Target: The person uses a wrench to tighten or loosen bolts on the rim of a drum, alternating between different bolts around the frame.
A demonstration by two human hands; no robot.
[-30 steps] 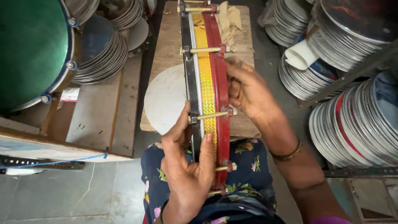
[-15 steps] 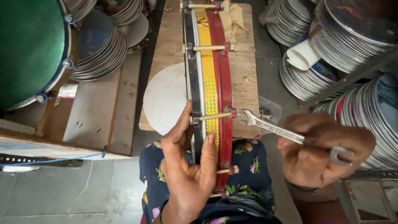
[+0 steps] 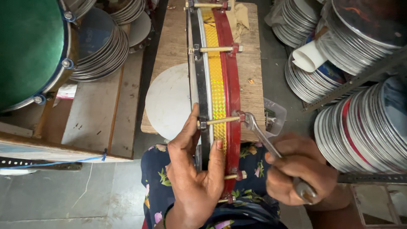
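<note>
**Steel wrench on the drum's tension bolt**

Steel is what I have in my right hand: a silver open-ended wrench, fist wrapped fully round its handle, its head seated on the nut at the red end of a brass tension bolt. That bolt crosses the shell of a frame drum with a red hoop, a gold glitter band and a black hoop, standing on edge with its lower part against my lap. My left hand clasps the drum from below the bolt, thumb along the black hoop, fingers folded over the gold band; that grip is firmly closed on the drum.

To do this well, I judge the wrench head should sit square on the nut before any turn, and the left hand should brace the shell so that it does not roll.

Beyond the drum lies a worn wooden desk with a white round drum skin flat on it, just left of the drum. Further left of the drum stands a large green drum; stacks of metal hoops and discs fill racks to the drum's right. Below the desk the floor is grey tile.
</note>
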